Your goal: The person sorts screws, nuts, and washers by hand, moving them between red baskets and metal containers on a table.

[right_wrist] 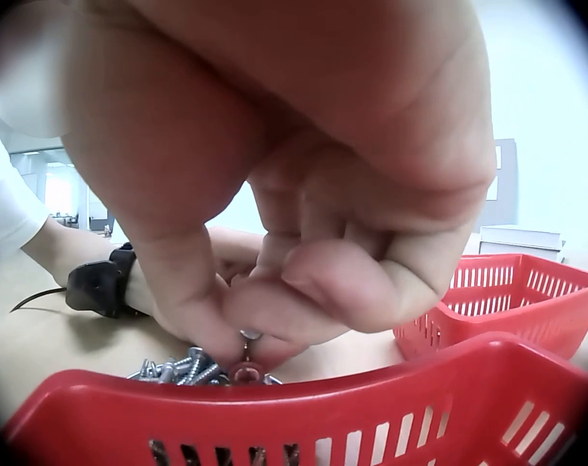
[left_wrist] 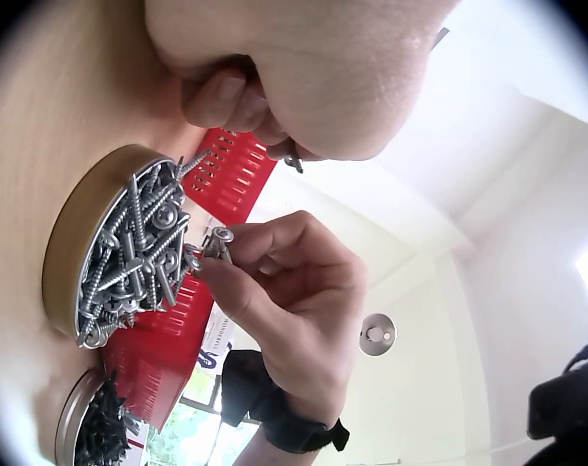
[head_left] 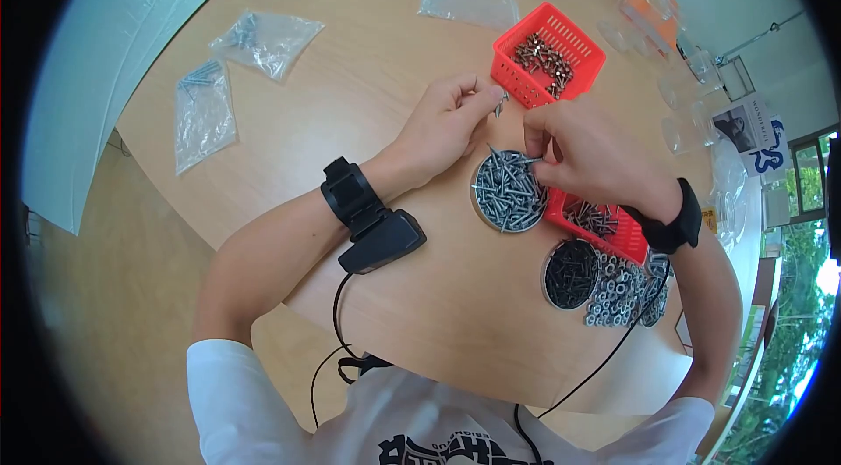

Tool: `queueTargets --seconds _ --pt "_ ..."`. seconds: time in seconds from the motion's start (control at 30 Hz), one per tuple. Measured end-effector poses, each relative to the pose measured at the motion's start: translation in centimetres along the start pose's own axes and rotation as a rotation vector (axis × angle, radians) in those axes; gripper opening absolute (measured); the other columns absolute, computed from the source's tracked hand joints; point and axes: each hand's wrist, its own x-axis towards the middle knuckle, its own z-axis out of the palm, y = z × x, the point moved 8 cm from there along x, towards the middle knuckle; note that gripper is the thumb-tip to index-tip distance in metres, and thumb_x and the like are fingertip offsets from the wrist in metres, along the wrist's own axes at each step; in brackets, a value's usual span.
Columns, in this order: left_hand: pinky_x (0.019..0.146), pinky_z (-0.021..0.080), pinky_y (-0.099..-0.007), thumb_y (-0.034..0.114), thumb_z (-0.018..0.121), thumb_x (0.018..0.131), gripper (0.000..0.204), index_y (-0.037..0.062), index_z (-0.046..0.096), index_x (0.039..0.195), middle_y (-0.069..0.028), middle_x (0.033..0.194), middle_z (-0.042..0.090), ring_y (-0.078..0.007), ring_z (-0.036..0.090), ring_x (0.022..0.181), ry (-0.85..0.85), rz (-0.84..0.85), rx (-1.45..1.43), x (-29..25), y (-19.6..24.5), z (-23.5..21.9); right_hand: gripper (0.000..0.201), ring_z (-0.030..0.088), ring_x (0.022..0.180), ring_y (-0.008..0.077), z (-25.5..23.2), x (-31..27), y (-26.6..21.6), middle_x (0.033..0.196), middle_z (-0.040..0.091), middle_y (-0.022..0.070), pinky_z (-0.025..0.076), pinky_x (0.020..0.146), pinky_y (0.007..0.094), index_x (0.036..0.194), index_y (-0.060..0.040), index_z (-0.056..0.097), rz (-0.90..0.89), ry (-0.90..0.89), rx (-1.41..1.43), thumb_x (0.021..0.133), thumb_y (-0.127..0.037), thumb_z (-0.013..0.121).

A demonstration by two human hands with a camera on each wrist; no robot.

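My left hand point(head_left: 438, 130) pinches a small silver screw point(head_left: 500, 106) between thumb and forefinger, just left of the far red basket. My right hand point(head_left: 600, 149) is over the right edge of a round tin point(head_left: 474, 189) heaped with silver screws point(head_left: 510, 191). Its thumb and forefinger pinch screws point(left_wrist: 220, 236), whose round heads show in the left wrist view. Seen from the right wrist, those fingertips point(right_wrist: 274, 345) are behind the near red basket's rim point(right_wrist: 303, 388). That near basket holds brownish screws point(head_left: 591, 218) and lies partly under my right hand.
The far red basket point(head_left: 508, 49) holds bronze-coloured screws point(head_left: 543, 62). Nearer me are a tin of black screws point(head_left: 571, 274) and a pile of silver nuts point(head_left: 616, 290). Plastic bags point(head_left: 206, 119) with screws lie at the left. Clear containers point(head_left: 683, 84) line the right side.
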Motion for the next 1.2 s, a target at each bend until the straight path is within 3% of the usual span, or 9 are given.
queueTargets --seconds 0.23,0.33,0.53,0.63,0.93,1.03,1.13,1.2 --pt "0.047 0.022 -0.0231 0.024 0.055 0.106 0.020 0.0075 0.058 0.095 0.0074 0.063 0.037 -0.0032 0.029 0.052 0.009 -0.006 0.015 -0.1 0.2 0.0 0.012 0.057 0.088 0.0353 0.8 0.8 0.2 0.084 0.063 0.0151 0.049 0.075 0.0419 0.081 -0.0016 0.060 -0.043 -0.085 -0.055 0.074 0.001 0.068" --pt "0.047 0.022 -0.0228 0.024 0.055 0.106 0.020 0.0079 0.058 0.095 0.0076 0.063 0.037 -0.0031 0.029 0.053 0.014 -0.005 0.007 -0.1 0.2 0.1 0.012 0.060 0.082 0.0355 0.6 0.9 -0.8 0.080 0.063 0.0157 0.049 0.070 0.0425 0.081 -0.0008 0.059 -0.148 -0.048 -0.127 0.073 0.004 0.068" --pt "0.047 0.021 -0.0226 0.024 0.055 0.106 0.020 0.0080 0.059 0.094 0.0076 0.064 0.038 -0.0029 0.029 0.053 0.018 -0.023 0.023 0.0 0.1 0.0 0.013 0.064 0.071 0.0357 1.0 1.8 -0.3 0.071 0.061 0.0178 0.048 0.062 0.0436 0.078 0.0018 0.059 -0.172 -0.095 0.001 0.071 0.007 0.067" --pt "0.047 0.021 -0.0226 0.024 0.055 0.106 0.020 0.0081 0.058 0.095 0.0076 0.063 0.037 -0.0027 0.029 0.053 -0.004 -0.008 -0.004 0.0 -0.1 0.0 0.011 0.064 0.072 0.0357 0.3 1.3 -0.5 0.071 0.061 0.0178 0.048 0.062 0.0428 0.078 0.0019 0.059 -0.209 -0.006 -0.022 0.071 0.007 0.067" --pt "0.047 0.021 -0.0222 0.024 0.054 0.106 0.020 0.0091 0.057 0.094 0.0078 0.064 0.038 -0.0024 0.029 0.052 0.010 -0.019 -0.023 -0.2 0.4 0.3 0.008 0.065 0.072 0.0319 0.2 2.1 -0.4 0.074 0.062 0.0170 0.049 0.063 0.0411 0.079 0.0027 0.061 -0.153 -0.063 0.082 0.074 0.004 0.067" --pt "0.046 0.028 -0.0211 0.023 0.056 0.105 0.017 0.0082 0.062 0.099 0.0068 0.067 0.049 -0.0007 0.039 0.053 -0.050 -0.006 -0.059 0.1 -0.1 -0.1 0.008 0.066 0.073 0.0313 0.7 2.4 -0.6 0.076 0.064 0.0168 0.050 0.064 0.0404 0.081 0.0029 0.063 -0.127 -0.095 0.115 0.075 0.004 0.067" --pt "0.047 0.021 -0.0221 0.024 0.054 0.106 0.019 0.0098 0.056 0.094 0.0078 0.064 0.038 -0.0022 0.030 0.052 -0.005 -0.010 -0.019 -0.1 0.2 0.2 0.009 0.067 0.074 0.0311 1.2 2.6 -0.3 0.077 0.064 0.0166 0.051 0.066 0.0397 0.083 0.0032 0.064 -0.123 -0.107 0.101 0.075 0.004 0.068" --pt "0.047 0.021 -0.0221 0.024 0.054 0.106 0.019 0.0097 0.056 0.094 0.0079 0.064 0.038 -0.0022 0.030 0.053 0.008 -0.013 -0.011 -0.1 0.0 0.1 0.008 0.067 0.072 0.0315 0.9 2.3 -0.4 0.074 0.063 0.0169 0.052 0.066 0.0393 0.082 0.0033 0.064 -0.137 -0.076 0.127 0.076 0.004 0.068"
